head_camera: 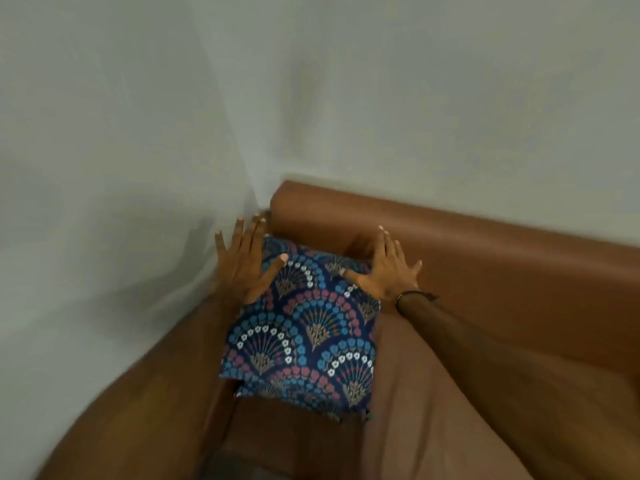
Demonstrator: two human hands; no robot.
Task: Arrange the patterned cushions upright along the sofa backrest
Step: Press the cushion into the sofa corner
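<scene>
A dark blue cushion [304,334] with a fan pattern of blue, pink and white flowers leans in the corner of the brown sofa, its top edge against the backrest [485,244]. My left hand [246,265] lies flat on its upper left corner, fingers spread. My right hand [384,268] lies flat on its upper right corner, fingers spread, a dark band on the wrist. Neither hand grips the fabric. A second patterned edge shows under the cushion's lower side.
The sofa's left armrest [149,386] runs along a pale grey wall [104,168]. A second wall stands behind the backrest. Brown seat surface [433,410] stretches to the right of the cushion.
</scene>
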